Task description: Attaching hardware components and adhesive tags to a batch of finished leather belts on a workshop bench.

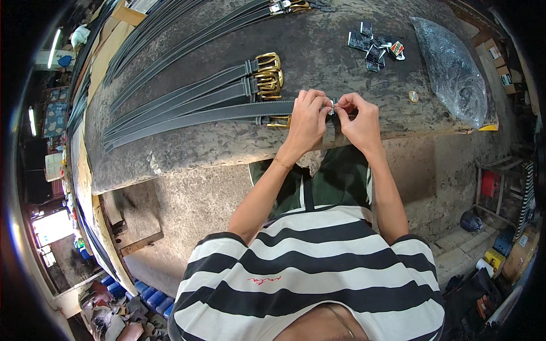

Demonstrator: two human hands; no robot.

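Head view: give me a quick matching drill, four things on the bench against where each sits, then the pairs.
Things:
1. gold buckles
2. pile of small tags
3. clear plastic bag
4. small round coin-like disc

Places:
A. far right of the workbench
B. between the right hand and the bag
C. at the belt ends, just beyond the left hand
D. far side of the bench, beyond the hands

Pairs: 1-C, 2-D, 3-A, 4-B
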